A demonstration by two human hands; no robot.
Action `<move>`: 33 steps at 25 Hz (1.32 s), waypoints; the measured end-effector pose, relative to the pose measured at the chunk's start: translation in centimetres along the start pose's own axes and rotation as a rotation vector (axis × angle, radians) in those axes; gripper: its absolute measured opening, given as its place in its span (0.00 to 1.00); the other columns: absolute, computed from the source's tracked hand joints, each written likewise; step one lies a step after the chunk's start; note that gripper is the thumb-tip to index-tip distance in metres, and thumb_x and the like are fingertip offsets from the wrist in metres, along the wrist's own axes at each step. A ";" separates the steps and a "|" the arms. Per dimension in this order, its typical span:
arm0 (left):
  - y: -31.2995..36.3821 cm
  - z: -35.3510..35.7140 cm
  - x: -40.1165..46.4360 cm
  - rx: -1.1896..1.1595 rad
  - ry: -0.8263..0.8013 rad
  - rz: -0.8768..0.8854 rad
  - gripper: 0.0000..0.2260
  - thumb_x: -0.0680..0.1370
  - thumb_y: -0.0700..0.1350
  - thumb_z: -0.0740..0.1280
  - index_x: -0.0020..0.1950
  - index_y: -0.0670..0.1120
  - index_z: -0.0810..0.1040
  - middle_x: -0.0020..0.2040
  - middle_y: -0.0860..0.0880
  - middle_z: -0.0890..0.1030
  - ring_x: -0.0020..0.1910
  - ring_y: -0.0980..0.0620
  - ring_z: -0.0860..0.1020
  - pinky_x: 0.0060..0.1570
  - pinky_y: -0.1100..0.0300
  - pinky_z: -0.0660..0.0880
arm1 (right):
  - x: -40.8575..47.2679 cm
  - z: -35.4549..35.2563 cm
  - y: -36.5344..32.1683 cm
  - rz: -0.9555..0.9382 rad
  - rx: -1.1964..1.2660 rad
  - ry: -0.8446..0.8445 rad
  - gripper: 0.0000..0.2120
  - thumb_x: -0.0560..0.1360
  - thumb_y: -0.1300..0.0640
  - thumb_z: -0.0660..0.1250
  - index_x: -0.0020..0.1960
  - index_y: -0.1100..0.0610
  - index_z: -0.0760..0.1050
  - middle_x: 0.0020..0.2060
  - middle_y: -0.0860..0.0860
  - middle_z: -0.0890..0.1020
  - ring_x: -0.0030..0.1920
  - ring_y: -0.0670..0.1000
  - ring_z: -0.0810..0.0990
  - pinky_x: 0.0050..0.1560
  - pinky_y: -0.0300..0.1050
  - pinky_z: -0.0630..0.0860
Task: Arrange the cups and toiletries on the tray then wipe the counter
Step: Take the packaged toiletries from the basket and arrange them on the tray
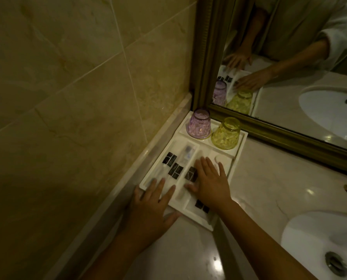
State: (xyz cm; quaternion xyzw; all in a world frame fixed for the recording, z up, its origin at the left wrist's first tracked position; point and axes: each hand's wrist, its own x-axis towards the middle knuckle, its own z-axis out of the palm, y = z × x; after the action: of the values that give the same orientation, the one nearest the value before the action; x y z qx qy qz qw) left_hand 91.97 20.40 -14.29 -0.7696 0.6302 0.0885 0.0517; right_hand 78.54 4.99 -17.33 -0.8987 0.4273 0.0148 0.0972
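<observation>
A white compartment tray (239,152) sits in the counter's corner against the wall and mirror. A purple cup (199,123) and a yellow cup (226,133) stand upside down in its far section. White toiletry packets with black labels (173,163) lie in the middle compartments, and one more packet (201,206) lies in the near one. My left hand (151,205) rests flat on the tray's near left corner, fingers spread. My right hand (210,183) lies flat over the packets in the middle, fingers apart. Neither hand grips anything.
A marble counter (269,178) runs to the right, with a white sink (326,241) at the lower right. A gold-framed mirror (290,134) stands behind the tray and reflects a person's arms. Tiled wall (67,98) bounds the left side.
</observation>
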 end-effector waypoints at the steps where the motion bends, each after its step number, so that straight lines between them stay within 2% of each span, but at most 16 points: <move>1: -0.2 -0.1 -0.1 -0.009 -0.036 -0.019 0.32 0.72 0.68 0.46 0.71 0.55 0.66 0.73 0.48 0.67 0.73 0.47 0.62 0.66 0.35 0.57 | -0.2 0.3 0.2 0.004 0.004 -0.025 0.40 0.74 0.33 0.50 0.75 0.56 0.44 0.76 0.55 0.49 0.76 0.53 0.45 0.72 0.55 0.36; 3: -0.6 0.5 0.0 -0.032 -0.032 -0.018 0.35 0.71 0.68 0.39 0.74 0.55 0.57 0.77 0.50 0.56 0.76 0.49 0.49 0.69 0.37 0.40 | -0.3 0.5 0.1 0.012 0.021 -0.050 0.40 0.74 0.33 0.48 0.75 0.57 0.43 0.76 0.55 0.48 0.76 0.52 0.44 0.72 0.53 0.36; 5: -0.7 1.0 0.3 -0.030 -0.020 -0.016 0.34 0.72 0.68 0.39 0.75 0.55 0.51 0.78 0.51 0.49 0.76 0.51 0.41 0.67 0.40 0.32 | 0.0 0.5 -0.2 0.011 0.028 -0.051 0.40 0.74 0.33 0.48 0.75 0.58 0.42 0.76 0.55 0.48 0.76 0.52 0.44 0.72 0.53 0.36; 7: -0.6 0.7 0.5 -0.032 -0.020 -0.015 0.32 0.73 0.68 0.42 0.75 0.56 0.51 0.78 0.51 0.48 0.76 0.50 0.41 0.67 0.40 0.33 | 0.2 0.5 -0.5 0.011 0.025 -0.051 0.40 0.74 0.33 0.48 0.75 0.58 0.42 0.76 0.55 0.47 0.76 0.52 0.44 0.72 0.54 0.36; 11: -0.3 0.8 0.4 -0.045 0.054 0.010 0.32 0.72 0.69 0.45 0.74 0.60 0.51 0.78 0.48 0.49 0.76 0.45 0.46 0.68 0.35 0.41 | 0.1 0.5 -0.6 0.005 0.001 -0.034 0.39 0.74 0.33 0.47 0.75 0.57 0.42 0.76 0.55 0.47 0.76 0.52 0.44 0.71 0.55 0.34; 14: -0.6 1.2 0.1 -0.029 -0.041 0.022 0.32 0.71 0.71 0.42 0.74 0.62 0.44 0.78 0.49 0.43 0.76 0.47 0.42 0.68 0.36 0.36 | 0.0 0.5 -0.6 -0.002 -0.028 -0.021 0.39 0.74 0.33 0.46 0.75 0.57 0.43 0.76 0.55 0.48 0.76 0.53 0.45 0.71 0.57 0.34; 17: -0.4 1.1 0.3 -0.002 -0.043 0.030 0.32 0.73 0.70 0.43 0.74 0.61 0.44 0.78 0.48 0.43 0.76 0.47 0.42 0.69 0.36 0.37 | 0.2 0.4 -0.5 -0.002 -0.050 -0.025 0.40 0.74 0.32 0.47 0.75 0.57 0.44 0.76 0.55 0.49 0.76 0.53 0.45 0.71 0.59 0.34; 22: -0.1 0.2 0.2 0.015 -0.097 0.031 0.32 0.73 0.69 0.45 0.73 0.60 0.38 0.77 0.48 0.38 0.75 0.46 0.35 0.67 0.38 0.32 | -0.4 -1.2 -0.9 0.008 -0.008 0.002 0.36 0.75 0.35 0.50 0.75 0.53 0.47 0.76 0.56 0.50 0.76 0.54 0.46 0.69 0.62 0.32; 25: -0.1 -1.4 0.3 -0.023 -0.047 0.045 0.32 0.74 0.67 0.48 0.75 0.59 0.43 0.78 0.49 0.44 0.76 0.48 0.42 0.70 0.39 0.39 | -2.2 -3.1 -1.0 0.023 0.021 0.037 0.31 0.76 0.38 0.53 0.74 0.50 0.52 0.75 0.55 0.56 0.75 0.55 0.50 0.70 0.64 0.37; 28: 0.8 -3.4 -0.3 -0.127 0.101 0.106 0.29 0.76 0.62 0.54 0.74 0.54 0.55 0.75 0.48 0.61 0.74 0.49 0.58 0.71 0.47 0.52 | -5.9 -5.7 -0.9 0.043 0.007 0.093 0.26 0.76 0.43 0.58 0.71 0.50 0.60 0.71 0.55 0.66 0.72 0.55 0.61 0.71 0.62 0.47; 31: 2.5 -5.0 -0.9 -0.208 0.244 0.172 0.24 0.75 0.57 0.60 0.68 0.48 0.68 0.60 0.45 0.78 0.58 0.45 0.75 0.55 0.51 0.70 | -10.7 -7.4 -0.5 0.097 -0.026 0.160 0.22 0.75 0.46 0.59 0.67 0.52 0.66 0.64 0.54 0.74 0.64 0.56 0.70 0.68 0.55 0.58; 33: 4.4 -5.1 -1.7 -0.199 0.299 0.236 0.20 0.73 0.56 0.63 0.60 0.46 0.75 0.50 0.44 0.81 0.48 0.44 0.78 0.45 0.52 0.72 | -14.2 -7.9 0.0 0.161 -0.060 0.207 0.20 0.75 0.46 0.59 0.63 0.53 0.70 0.58 0.54 0.77 0.58 0.56 0.74 0.62 0.51 0.64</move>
State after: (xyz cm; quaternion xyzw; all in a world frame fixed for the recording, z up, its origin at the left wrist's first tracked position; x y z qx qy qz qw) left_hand 87.75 20.18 -8.83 -0.6963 0.7048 0.0408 -0.1292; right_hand 69.09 14.41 -8.02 -0.8608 0.5051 -0.0574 0.0243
